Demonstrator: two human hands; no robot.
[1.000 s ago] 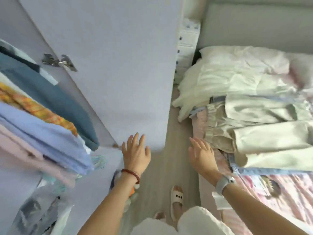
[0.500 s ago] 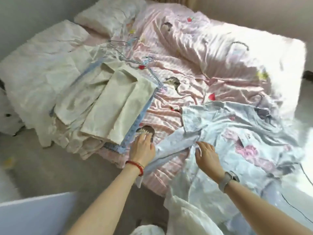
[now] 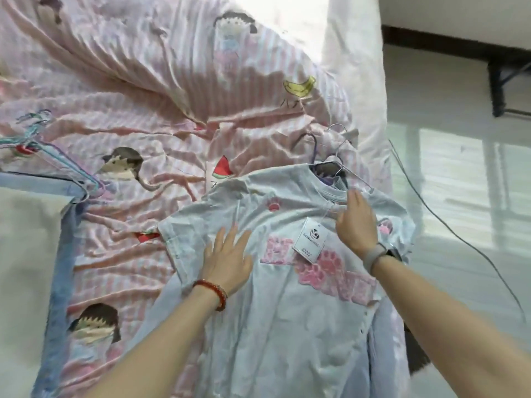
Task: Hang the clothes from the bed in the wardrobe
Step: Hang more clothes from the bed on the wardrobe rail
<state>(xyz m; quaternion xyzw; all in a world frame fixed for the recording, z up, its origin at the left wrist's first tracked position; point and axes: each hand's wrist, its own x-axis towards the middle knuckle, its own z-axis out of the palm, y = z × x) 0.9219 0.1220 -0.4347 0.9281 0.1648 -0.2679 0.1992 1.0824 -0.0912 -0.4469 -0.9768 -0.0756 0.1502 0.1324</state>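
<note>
A pale blue T-shirt [image 3: 287, 311] lies spread face-up on the bed [image 3: 129, 110], toward its right edge, with pink paw-print patches and blocky pink lettering across the chest that cannot be read. A white swing tag [image 3: 309, 243] on a thin string rests on the chest; it carries a small round logo and a line of print too small to make out. In the neckline sit a silver wire hanger [image 3: 337, 159] and a purple hanger [image 3: 313, 150], their hooks lying on the pink striped cartoon bedsheet above the collar. The left hand [image 3: 228, 258] lies flat on the shirt near its left sleeve, fingers straight and spread, holding nothing. The right hand [image 3: 356, 222] rests at the collar with fingers extended over the fabric beside the wire hanger; whether they pinch anything cannot be told. At the left edge lie a folded cream garment [image 3: 26, 254] with blue trim and a cluster of hangers [image 3: 57, 162].
</note>
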